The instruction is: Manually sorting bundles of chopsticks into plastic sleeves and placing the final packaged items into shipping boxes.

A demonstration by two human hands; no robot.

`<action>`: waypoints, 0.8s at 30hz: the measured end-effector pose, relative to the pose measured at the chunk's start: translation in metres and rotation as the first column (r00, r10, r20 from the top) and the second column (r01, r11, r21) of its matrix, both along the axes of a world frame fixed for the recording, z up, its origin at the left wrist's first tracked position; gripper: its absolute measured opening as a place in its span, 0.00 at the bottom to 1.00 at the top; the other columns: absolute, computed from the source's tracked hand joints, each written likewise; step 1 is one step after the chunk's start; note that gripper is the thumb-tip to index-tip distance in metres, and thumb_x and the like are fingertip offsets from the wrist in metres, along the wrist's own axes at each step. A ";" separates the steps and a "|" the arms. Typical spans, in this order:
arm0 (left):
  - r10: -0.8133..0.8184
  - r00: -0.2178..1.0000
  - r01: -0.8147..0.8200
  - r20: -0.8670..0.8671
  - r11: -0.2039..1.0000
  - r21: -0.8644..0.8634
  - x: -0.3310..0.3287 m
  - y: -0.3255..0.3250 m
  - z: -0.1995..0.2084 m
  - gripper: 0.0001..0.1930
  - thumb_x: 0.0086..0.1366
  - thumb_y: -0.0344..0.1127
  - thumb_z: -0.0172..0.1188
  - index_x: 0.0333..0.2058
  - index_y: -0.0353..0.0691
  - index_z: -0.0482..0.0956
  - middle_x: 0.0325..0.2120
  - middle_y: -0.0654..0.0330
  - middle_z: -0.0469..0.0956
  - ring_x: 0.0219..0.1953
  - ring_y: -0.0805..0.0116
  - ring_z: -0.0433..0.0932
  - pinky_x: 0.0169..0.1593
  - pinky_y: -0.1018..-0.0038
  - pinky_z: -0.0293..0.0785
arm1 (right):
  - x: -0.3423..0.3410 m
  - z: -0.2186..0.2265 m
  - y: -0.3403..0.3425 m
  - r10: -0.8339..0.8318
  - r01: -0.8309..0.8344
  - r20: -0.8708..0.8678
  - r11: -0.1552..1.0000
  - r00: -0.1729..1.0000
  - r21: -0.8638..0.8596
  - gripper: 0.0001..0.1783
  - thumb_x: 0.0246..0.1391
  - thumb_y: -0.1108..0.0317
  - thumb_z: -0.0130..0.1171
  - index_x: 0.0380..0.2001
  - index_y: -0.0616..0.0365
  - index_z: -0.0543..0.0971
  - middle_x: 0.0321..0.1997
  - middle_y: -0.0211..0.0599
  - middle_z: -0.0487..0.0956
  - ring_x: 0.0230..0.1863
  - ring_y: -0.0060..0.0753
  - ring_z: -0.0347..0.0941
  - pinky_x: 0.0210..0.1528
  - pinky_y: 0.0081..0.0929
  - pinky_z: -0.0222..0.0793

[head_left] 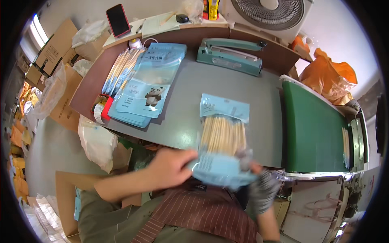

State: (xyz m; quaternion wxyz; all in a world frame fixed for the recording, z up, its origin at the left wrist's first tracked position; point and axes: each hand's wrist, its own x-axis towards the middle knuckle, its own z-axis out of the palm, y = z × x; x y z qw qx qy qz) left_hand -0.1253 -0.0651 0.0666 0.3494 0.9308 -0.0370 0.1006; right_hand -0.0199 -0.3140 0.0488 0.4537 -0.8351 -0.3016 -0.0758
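Observation:
A clear and light-blue plastic bag of chopsticks [223, 135] lies at the near edge of the grey table, its lower end toward me. My left hand [172, 165] is closed at the bag's lower left corner, the thumb and fingers pinching the plastic. At the lower right corner is my right hand [261, 182] in a grey glove, blurred by motion; its fingers seem closed on the bag's edge. To the left lies a stack of flat blue bags [146, 91] with a panda printed on them. Beside it rest several wrapped chopsticks [121, 69].
A green heat sealer [231, 56] stands at the table's back. On the right is a green conveyor belt [312, 129] with several sticks at its far end. A red tape dispenser [106, 106] sits at the left edge. A phone [118, 21] and fan [270, 16] are behind.

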 end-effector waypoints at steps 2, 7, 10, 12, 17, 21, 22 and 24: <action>0.120 0.970 -0.111 0.213 0.992 -0.054 0.030 0.012 0.075 0.12 0.50 0.30 0.53 0.35 0.41 0.71 0.15 0.57 0.69 0.17 0.63 0.71 0.23 0.72 0.67 | 0.031 0.083 0.020 0.072 -0.131 0.237 0.961 0.969 0.245 0.11 0.44 0.72 0.55 0.34 0.57 0.80 0.21 0.36 0.77 0.25 0.23 0.73 0.28 0.21 0.68; 0.087 0.994 -0.095 -0.064 0.986 -0.140 0.096 0.040 0.164 0.09 0.52 0.27 0.46 0.31 0.34 0.73 0.12 0.63 0.70 0.12 0.76 0.69 0.18 0.77 0.64 | 0.109 0.170 0.028 0.274 -0.253 0.073 0.944 0.959 -0.210 0.09 0.48 0.68 0.57 0.33 0.59 0.80 0.12 0.25 0.68 0.13 0.19 0.61 0.17 0.19 0.59; 0.054 0.996 -0.045 -0.076 0.992 0.116 0.111 0.046 0.164 0.08 0.53 0.29 0.46 0.28 0.34 0.73 0.13 0.62 0.73 0.13 0.75 0.72 0.18 0.77 0.66 | 0.108 0.189 0.052 0.069 -0.156 -0.285 0.942 0.956 -0.296 0.10 0.49 0.66 0.58 0.33 0.59 0.80 0.11 0.22 0.66 0.12 0.16 0.60 0.15 0.20 0.57; 0.063 0.928 -0.059 -0.367 0.998 0.023 0.130 0.059 0.165 0.11 0.50 0.32 0.46 0.27 0.34 0.76 0.17 0.55 0.77 0.18 0.68 0.78 0.24 0.75 0.71 | 0.138 0.191 0.058 0.123 -0.285 -0.490 0.919 0.863 -0.273 0.09 0.49 0.67 0.57 0.33 0.58 0.80 0.12 0.21 0.67 0.12 0.15 0.61 0.14 0.18 0.58; 0.190 0.975 -0.200 0.113 0.976 0.087 0.178 0.087 0.187 0.16 0.47 0.30 0.47 0.33 0.37 0.79 0.19 0.55 0.77 0.16 0.66 0.76 0.25 0.70 0.71 | 0.215 0.212 0.086 0.145 -0.118 -0.358 0.988 0.922 0.095 0.10 0.47 0.75 0.58 0.35 0.60 0.78 0.18 0.25 0.73 0.14 0.13 0.63 0.13 0.14 0.58; 0.143 0.875 -0.159 0.462 0.987 -0.006 0.144 0.088 0.196 0.18 0.48 0.25 0.43 0.37 0.38 0.79 0.23 0.52 0.78 0.15 0.65 0.75 0.26 0.70 0.72 | 0.168 0.212 0.111 0.176 -0.174 -0.017 0.982 0.984 0.075 0.10 0.50 0.70 0.55 0.37 0.59 0.78 0.17 0.22 0.72 0.14 0.12 0.63 0.13 0.11 0.52; 0.148 0.939 -0.124 0.310 0.988 -0.096 0.138 0.088 0.186 0.18 0.49 0.24 0.43 0.37 0.39 0.79 0.25 0.52 0.78 0.18 0.63 0.76 0.30 0.69 0.73 | 0.162 0.195 0.106 0.215 -0.212 0.008 0.958 0.977 0.191 0.10 0.51 0.69 0.54 0.37 0.58 0.79 0.14 0.22 0.71 0.14 0.13 0.63 0.13 0.11 0.51; 0.017 0.955 -0.012 0.295 1.000 -0.019 0.141 0.090 0.135 0.18 0.50 0.22 0.44 0.37 0.40 0.79 0.30 0.53 0.78 0.28 0.60 0.78 0.37 0.68 0.73 | 0.163 0.137 0.088 0.280 -0.253 0.368 0.960 0.886 -0.120 0.11 0.52 0.69 0.52 0.38 0.50 0.80 0.12 0.26 0.70 0.12 0.18 0.62 0.14 0.16 0.56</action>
